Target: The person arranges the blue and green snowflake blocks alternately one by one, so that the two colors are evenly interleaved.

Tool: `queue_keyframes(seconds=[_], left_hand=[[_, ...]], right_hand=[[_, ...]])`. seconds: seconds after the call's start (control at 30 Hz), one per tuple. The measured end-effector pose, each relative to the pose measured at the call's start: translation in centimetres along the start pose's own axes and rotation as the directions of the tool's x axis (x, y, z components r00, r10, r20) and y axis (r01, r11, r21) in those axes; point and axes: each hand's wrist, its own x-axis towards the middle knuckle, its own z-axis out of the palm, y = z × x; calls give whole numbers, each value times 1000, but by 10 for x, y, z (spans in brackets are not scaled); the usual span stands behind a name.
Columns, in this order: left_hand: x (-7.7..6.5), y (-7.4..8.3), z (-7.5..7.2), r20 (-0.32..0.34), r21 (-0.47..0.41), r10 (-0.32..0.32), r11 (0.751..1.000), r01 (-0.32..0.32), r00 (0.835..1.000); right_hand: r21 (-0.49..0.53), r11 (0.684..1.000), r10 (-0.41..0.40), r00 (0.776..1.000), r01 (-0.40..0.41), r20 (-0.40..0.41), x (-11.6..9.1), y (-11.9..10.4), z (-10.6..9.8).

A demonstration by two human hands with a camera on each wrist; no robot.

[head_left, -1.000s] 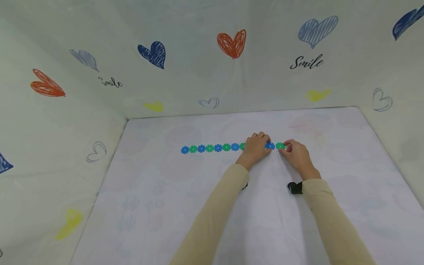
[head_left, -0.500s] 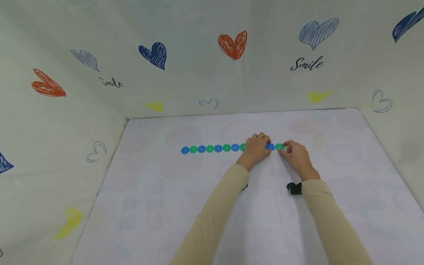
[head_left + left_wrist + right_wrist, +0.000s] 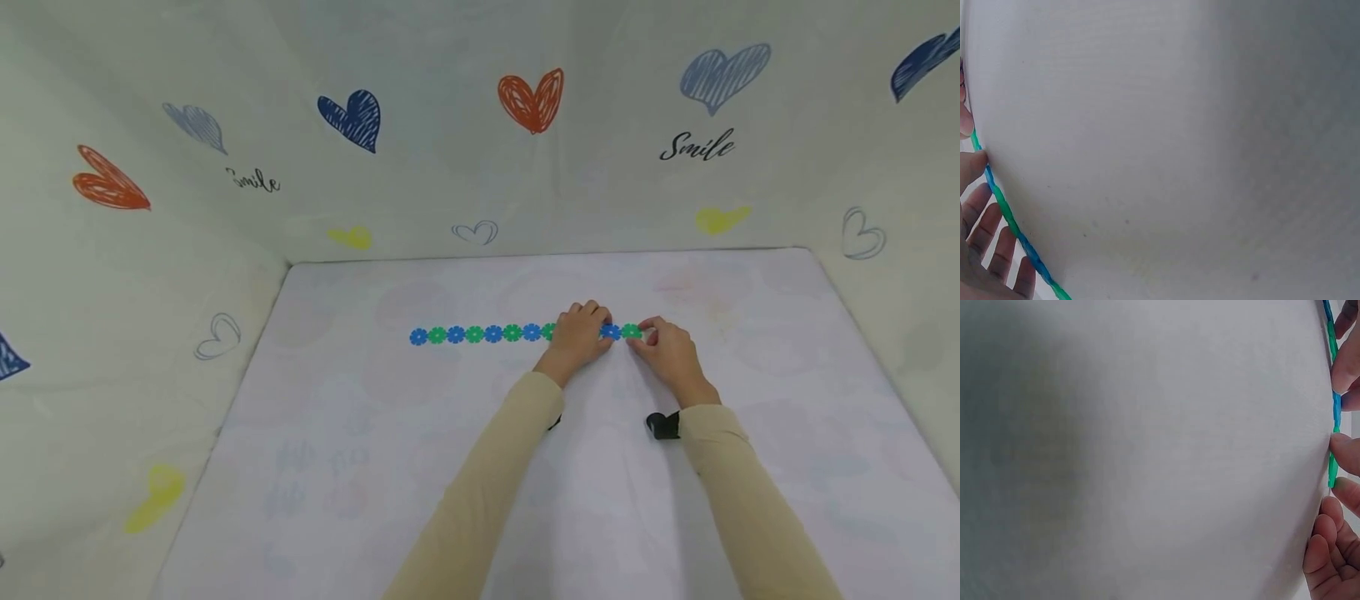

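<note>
A straight row of alternating blue and green flower-shaped interlocking discs (image 3: pixel 493 334) lies on the white table. My left hand (image 3: pixel 579 335) covers part of the row near its right end. Its thumb and index finger pinch the blue disc (image 3: pixel 611 332). At the end of the row, the thumb and index finger of my right hand (image 3: pixel 672 354) pinch a green disc (image 3: pixel 632 331) by its edge. This green disc (image 3: pixel 1333 470) meets the blue one edge to edge in the right wrist view. How deeply their slots join is too small to tell.
The white tabletop (image 3: pixel 337 500) is bordered by pale cloth walls (image 3: pixel 420 167) printed with hearts and the word Smile. A black strap (image 3: pixel 663 426) shows at the right sleeve's cuff.
My right hand has shifted slightly left with the green disc, narrowing the gap to the blue disc. My left hand has stayed in place on the row.
</note>
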Motion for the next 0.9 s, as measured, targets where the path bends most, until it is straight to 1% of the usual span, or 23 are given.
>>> queue_keyframes(seconds=[0.13, 0.3, 0.63, 0.73, 0.9], left_hand=[[-1, 1, 2, 6, 1, -1, 1000, 1, 1000], [-2, 2, -1, -9, -10, -2, 1000, 2, 1000], [-3, 3, 0, 10, -1, -8, 1000, 8, 1000], [-2, 3, 0, 9, 26, -4, 1000, 4, 1000], [0, 3, -1, 15, 100, 15, 995, -16, 1000]], right_hand=[[6, 1000, 9, 1000, -9, 18, -2, -1, -1], [12, 1000, -2, 1000, 2, 3, -2, -1, -4], [4, 1000, 14, 1000, -14, 13, -1, 0, -3], [17, 1000, 16, 1000, -16, 19, -2, 0, -4], [60, 998, -8, 999, 6, 32, -5, 2, -8]])
